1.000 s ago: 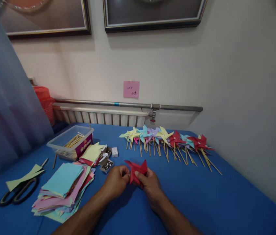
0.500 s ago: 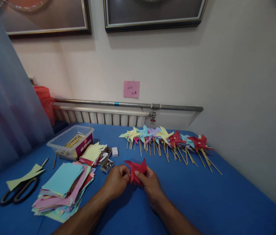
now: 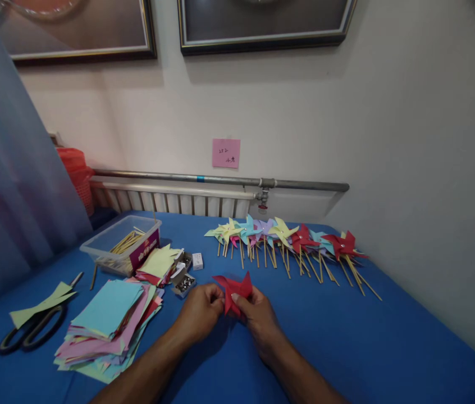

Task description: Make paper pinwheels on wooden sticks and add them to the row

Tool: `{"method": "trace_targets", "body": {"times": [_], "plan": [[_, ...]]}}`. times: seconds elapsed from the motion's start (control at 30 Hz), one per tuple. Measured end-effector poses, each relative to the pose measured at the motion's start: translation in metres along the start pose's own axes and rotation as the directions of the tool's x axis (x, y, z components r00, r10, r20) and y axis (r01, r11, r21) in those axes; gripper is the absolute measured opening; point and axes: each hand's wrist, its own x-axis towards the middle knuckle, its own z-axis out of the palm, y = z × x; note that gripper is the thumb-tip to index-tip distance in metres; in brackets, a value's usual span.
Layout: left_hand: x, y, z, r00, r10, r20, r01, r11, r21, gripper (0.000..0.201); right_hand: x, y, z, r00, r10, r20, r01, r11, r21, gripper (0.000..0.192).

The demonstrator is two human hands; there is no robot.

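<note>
Between my hands is a red paper pinwheel point(image 3: 241, 285), its pointed blades folded toward the middle. My right hand point(image 3: 261, 321) grips it from the right, thumb pressed near its centre. The closed fingers of my left hand point(image 3: 200, 310) pinch at its left side; whatever lies behind the paper there is hidden. Just beyond my left hand, an open small box of metal thumbtacks point(image 3: 184, 285) sits on the blue cloth. A second open tack box point(image 3: 186, 260) and a small white box point(image 3: 197, 261) are right behind it.
Finished pinwheels on sticks point(image 3: 282, 231) lie in a row at the back right. To the left are stacked coloured paper sheets point(image 3: 109, 308), cut yellow paper point(image 3: 158, 264), a plastic tub of sticks point(image 3: 115, 231), and black-handled scissors point(image 3: 44, 328) under a yellow paper piece. A radiator pipe point(image 3: 229, 179) runs behind.
Almost nothing differs. Both hands keep their hold on the red pinwheel in the same place, and the view has shifted very slightly.
</note>
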Motion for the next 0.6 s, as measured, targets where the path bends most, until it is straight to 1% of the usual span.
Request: {"method": "trace_targets", "body": {"times": [0.3,0.6], "plan": [[-0.0011,-0.0002,-0.0012,1.000,0.020,-0.001,-0.020,1.000,-0.005,0.013,-0.0032,-0.0039,0.0006,1.000,0.022,0.015,-0.022,1.000,0.022,0.041],[-0.0013,-0.0019,-0.0009,1.000,0.026,0.007,-0.026,0.999,-0.019,0.011,-0.0035,-0.0041,0.0016,1.000,0.001,0.002,-0.001,1.000,0.021,0.034]]}}
